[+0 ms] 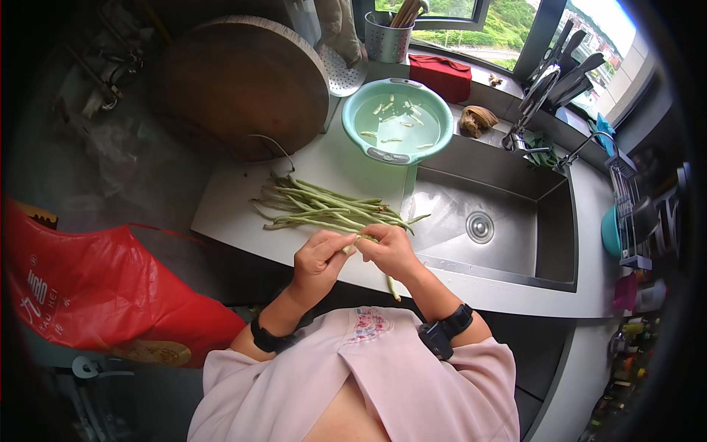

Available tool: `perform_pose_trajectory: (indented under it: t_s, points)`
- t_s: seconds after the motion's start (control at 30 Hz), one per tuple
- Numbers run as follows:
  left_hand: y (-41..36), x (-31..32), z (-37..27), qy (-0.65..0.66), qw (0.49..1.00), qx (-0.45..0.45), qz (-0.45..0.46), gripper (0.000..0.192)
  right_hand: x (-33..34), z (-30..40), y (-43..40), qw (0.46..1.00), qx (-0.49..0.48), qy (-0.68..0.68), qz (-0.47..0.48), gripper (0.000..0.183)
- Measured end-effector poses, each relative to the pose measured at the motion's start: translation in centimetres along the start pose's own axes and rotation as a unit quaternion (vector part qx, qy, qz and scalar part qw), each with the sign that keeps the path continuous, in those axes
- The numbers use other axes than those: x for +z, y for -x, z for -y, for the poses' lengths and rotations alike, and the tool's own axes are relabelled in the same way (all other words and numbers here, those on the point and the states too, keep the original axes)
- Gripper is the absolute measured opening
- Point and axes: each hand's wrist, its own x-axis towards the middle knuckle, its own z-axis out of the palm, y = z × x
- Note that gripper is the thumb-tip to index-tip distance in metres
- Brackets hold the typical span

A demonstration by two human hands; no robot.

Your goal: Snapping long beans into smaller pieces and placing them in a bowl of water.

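Note:
My left hand (319, 257) pinches the pale end of a green long bean near the counter's front edge. Close beside it, my right hand (389, 250) is closed around the same bean (392, 287), whose tail hangs below the palm. Whether the bean is snapped between my fingers cannot be told. Just beyond both hands, a pile of long beans (326, 203) lies on the white counter (232, 201), some tips reaching over the sink edge. Farther back, a turquoise plastic basin (353, 132) holds water with several short bean pieces (406, 124) in it.
A stainless steel sink (442, 221) is at the right, with a faucet (519, 135) behind it. A large round wooden chopping board (237, 88) leans at the back left. A knife block (563, 83) and a perforated utensil holder (388, 41) stand near the window.

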Motion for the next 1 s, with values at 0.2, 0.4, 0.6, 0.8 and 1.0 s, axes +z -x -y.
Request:
perform_pose_trajectory:
  t_s: [0.2, 0.4, 0.6, 0.8, 1.0]
  points:
    - [0.0, -0.6, -0.7, 0.115, 0.992, -0.052, 0.013, 0.023, -3.3, 0.7, -0.8, 0.941, 0.151, -0.301, 0.034, 0.012]
    - [0.0, 0.1, 1.7, 0.326, 0.851, -0.405, 0.076, 0.03, -1.8, 1.4, -0.1, 0.927, 0.177, -0.301, 0.135, 0.013]
    - [1.4, -0.8, 4.4, 0.429, 0.791, -0.435, 0.011, 0.038, -5.4, 3.7, -5.4, 0.987, -0.025, -0.108, -0.114, 0.018]
    - [3.1, -1.3, 5.6, 0.474, 0.736, -0.482, -0.033, 0.021, -12.3, 5.0, -14.8, 0.835, -0.133, 0.462, -0.267, 0.046]
    - [5.2, -2.6, 6.7, 0.495, 0.723, -0.477, -0.06, 0.018, -4.6, 5.8, -11.7, 0.898, -0.171, 0.382, -0.138, 0.024]
